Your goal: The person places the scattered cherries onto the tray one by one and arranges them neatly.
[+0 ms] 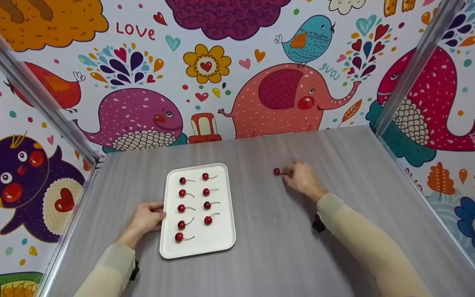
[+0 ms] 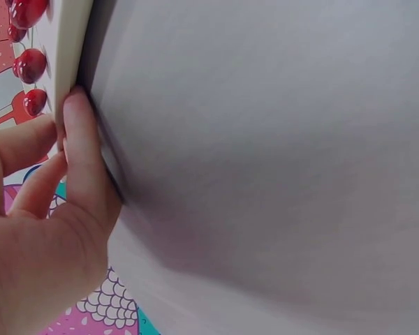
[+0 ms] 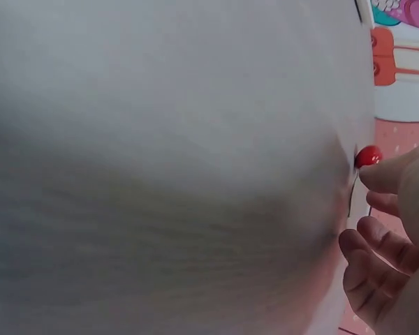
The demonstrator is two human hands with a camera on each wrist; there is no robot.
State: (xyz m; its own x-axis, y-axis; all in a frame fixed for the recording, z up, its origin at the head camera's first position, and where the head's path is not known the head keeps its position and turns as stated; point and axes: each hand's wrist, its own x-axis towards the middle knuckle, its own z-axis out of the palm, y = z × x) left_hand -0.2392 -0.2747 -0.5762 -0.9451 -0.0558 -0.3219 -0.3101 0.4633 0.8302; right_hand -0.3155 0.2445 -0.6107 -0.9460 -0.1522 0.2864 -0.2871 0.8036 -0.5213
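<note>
A white rectangular tray point(image 1: 221, 243) lies on the table, with red stemmed cherries on it in two columns, among them a cherry point(image 1: 208, 220) at the lower right. My left hand point(image 1: 146, 217) holds the tray's left edge. In the left wrist view, the fingers and thumb of the left hand point(image 2: 59, 216) meet at the rim. Right of the tray, my right hand point(image 1: 301, 177) pinches a single cherry point(image 1: 277, 171) by its stem side, close to the tabletop. In the right wrist view that cherry point(image 3: 369, 156) shows beyond the fingertips, and its stem is partly hidden.
The grey wood-grain table point(image 1: 258, 255) runs back to a wall point(image 1: 217, 95) printed with cartoon animals. Metal posts stand at the left corner point(image 1: 56, 107) and the right corner point(image 1: 410, 78).
</note>
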